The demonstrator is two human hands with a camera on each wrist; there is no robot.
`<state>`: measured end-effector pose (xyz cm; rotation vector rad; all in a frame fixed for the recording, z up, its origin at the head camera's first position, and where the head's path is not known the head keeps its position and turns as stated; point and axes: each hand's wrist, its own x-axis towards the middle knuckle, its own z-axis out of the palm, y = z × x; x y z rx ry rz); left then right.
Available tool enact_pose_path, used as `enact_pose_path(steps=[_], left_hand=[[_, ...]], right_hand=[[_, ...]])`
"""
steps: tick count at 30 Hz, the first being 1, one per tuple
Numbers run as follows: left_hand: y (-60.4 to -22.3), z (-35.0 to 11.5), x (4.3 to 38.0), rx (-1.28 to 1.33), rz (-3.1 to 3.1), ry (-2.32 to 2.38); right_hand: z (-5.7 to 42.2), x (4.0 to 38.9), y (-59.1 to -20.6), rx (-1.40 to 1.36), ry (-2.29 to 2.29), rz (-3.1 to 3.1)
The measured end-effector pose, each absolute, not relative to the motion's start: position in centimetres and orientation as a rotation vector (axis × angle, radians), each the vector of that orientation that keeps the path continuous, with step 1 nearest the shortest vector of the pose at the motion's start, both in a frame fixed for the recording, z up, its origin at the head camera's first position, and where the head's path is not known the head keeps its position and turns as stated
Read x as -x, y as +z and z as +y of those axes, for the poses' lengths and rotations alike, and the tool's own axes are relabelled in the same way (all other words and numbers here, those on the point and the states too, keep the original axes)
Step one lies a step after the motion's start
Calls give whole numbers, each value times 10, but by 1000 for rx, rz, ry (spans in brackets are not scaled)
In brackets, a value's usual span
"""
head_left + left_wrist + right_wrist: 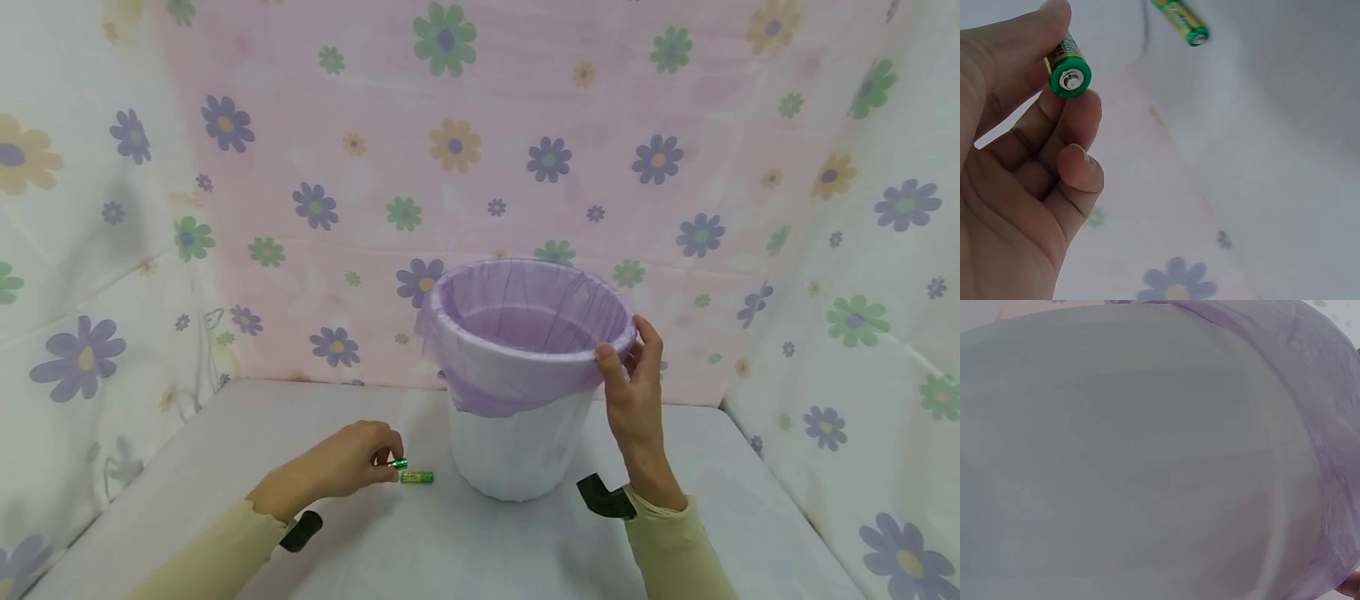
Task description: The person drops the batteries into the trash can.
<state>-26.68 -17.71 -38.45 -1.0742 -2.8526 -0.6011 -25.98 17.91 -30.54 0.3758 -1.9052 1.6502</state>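
Observation:
My left hand (348,460) pinches a green-and-gold battery (1070,72) between thumb and fingers, its metal nub end facing the left wrist camera. A second battery (417,477) of the same look lies on the table just right of the fingertips. To the right stands a white trash bin (517,454), upright, lined with a thin purple trash bag (495,383) folded over its rim. My right hand (636,392) grips the right side of that rim, thumb in front and fingers round the edge. In the right wrist view the bin's wall fills most of the picture.
A white cloth covers the table (360,550). Behind it hangs a pink flowered curtain (495,108), with white flowered side curtains (82,275) at both sides. Black wrist mounts (603,497) stick out from both sleeves.

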Motion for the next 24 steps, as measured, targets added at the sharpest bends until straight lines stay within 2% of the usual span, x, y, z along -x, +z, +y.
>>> enact_pose_path(steps=[24], left_hand=[[-261, -157, 253, 1208, -2665, -512]], right_hand=[[180, 262, -307, -376, 1601, -1916]])
